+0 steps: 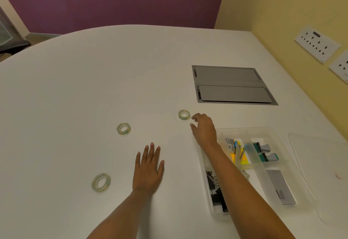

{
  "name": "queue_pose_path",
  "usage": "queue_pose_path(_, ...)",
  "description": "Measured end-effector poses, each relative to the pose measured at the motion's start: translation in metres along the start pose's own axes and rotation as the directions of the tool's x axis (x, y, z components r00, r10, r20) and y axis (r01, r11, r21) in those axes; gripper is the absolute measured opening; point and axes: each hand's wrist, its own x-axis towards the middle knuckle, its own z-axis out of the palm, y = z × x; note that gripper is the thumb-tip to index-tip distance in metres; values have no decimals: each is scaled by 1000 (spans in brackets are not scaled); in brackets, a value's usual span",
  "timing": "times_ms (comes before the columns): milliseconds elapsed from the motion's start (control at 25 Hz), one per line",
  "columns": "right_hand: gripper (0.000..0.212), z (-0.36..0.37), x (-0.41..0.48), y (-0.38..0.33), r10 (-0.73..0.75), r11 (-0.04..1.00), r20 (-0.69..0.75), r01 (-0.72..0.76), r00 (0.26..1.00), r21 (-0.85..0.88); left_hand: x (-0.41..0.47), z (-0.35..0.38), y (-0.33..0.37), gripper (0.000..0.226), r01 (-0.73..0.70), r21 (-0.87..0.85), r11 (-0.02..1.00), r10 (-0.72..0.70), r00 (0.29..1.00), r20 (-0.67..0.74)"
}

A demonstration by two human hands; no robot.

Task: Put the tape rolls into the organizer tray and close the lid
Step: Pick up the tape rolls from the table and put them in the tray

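Three tape rolls still lie on the desk (94, 88), all outside the organizer tray (273, 131): the far roll (184, 114) just beyond the tray's far-left corner, the middle roll (123, 129) farther left of it, the near roll (101, 182) farthest left. Your right hand (204, 128) hangs just beside the far roll, fingers spread, holding nothing. Your left hand (148, 169) rests flat and empty left of the tray. Pinch that far roll next, then carry it to a free tray compartment. The clear lid (320, 163) waits right of the tray.

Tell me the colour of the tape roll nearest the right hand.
Clear with a yellowish-green tint, seen in the head view: tape roll, right hand.
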Motion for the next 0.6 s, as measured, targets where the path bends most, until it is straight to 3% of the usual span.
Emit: queue_pose_path(600, 48, 50, 75, -8, 95, 982, 227, -55, 969, -179, 57, 3, -3, 57, 22, 20, 1000, -22, 999, -27)
